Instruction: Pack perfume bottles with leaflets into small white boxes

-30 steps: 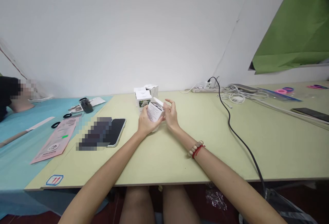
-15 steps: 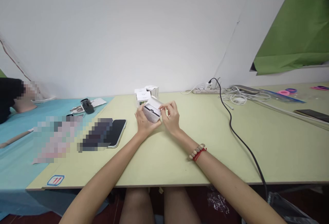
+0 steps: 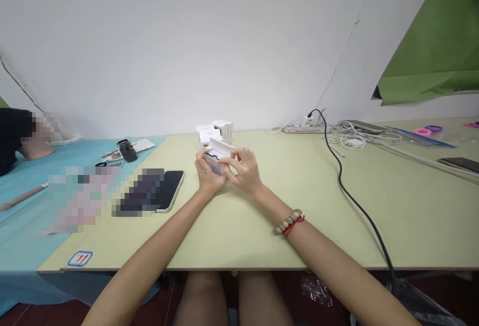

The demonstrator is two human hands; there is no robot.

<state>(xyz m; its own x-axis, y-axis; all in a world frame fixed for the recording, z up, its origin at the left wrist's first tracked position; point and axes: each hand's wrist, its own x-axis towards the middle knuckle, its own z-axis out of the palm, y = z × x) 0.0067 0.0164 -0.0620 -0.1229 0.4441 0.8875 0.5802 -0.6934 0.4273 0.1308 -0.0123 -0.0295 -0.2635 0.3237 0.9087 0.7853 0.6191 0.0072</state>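
A small white carton [image 3: 217, 152] with its top flap up sits between both my hands, just above the pale green table [image 3: 299, 206]. My left hand [image 3: 207, 175] wraps round its left side and bottom. My right hand [image 3: 242, 170] pinches the carton's near edge with thumb and fingers; a bead bracelet with a red cord is on that wrist. Behind the carton stand two or three similar white boxes [image 3: 220, 130].
A black phone [image 3: 169, 190] lies left of my hands beside blurred patches. A black cable [image 3: 348, 191] runs from a power strip [image 3: 301, 127] over the front edge. White cords [image 3: 355, 139] lie at the right. A person in black [image 3: 15, 136] sits far left at a blue cloth.
The carton has tipped down and lowered towards the table. My right hand went from open fingers beside it to a pinch on its edge. The view shifted a little.
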